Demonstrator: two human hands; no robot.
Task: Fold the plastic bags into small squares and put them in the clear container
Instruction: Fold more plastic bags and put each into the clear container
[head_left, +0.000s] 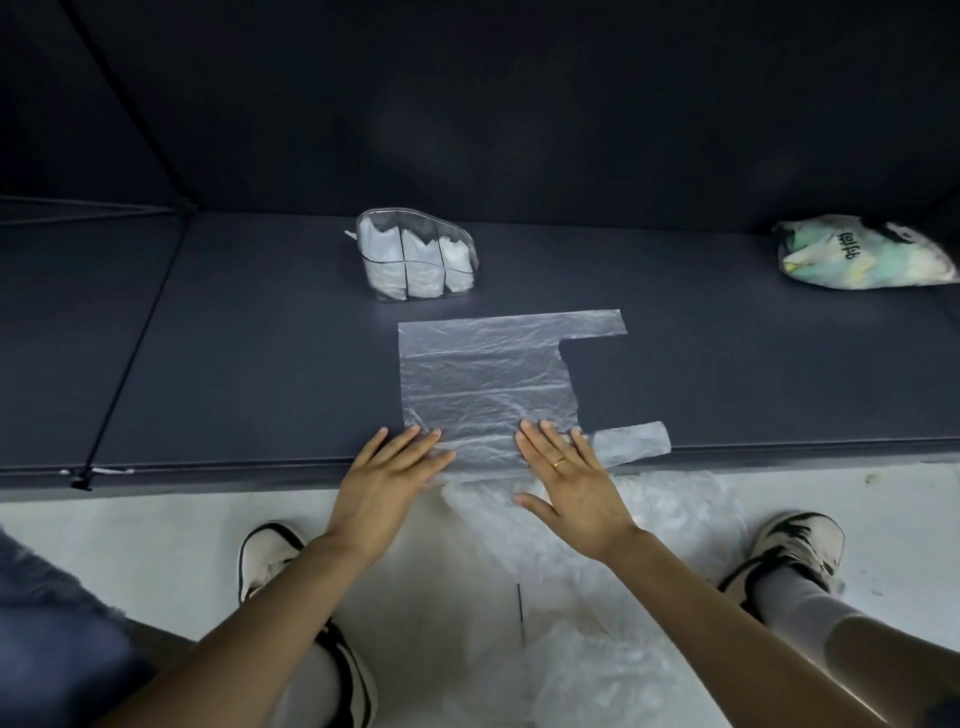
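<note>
A clear plastic bag (483, 374) lies flat on the dark table (234, 338), its two handles pointing right. My left hand (389, 478) rests flat on the bag's near left corner, fingers spread. My right hand (571, 483) presses flat on the bag's near edge by the lower handle, a ring on one finger. Neither hand grips anything. Behind the bag stands the clear container (415, 254), divided into compartments that hold several folded white bags.
A stuffed printed bag (862, 254) lies at the table's far right. More crumpled clear bags (597, 571) lie on the pale floor between my shoes, below the table's front edge. A dark wall rises behind the table.
</note>
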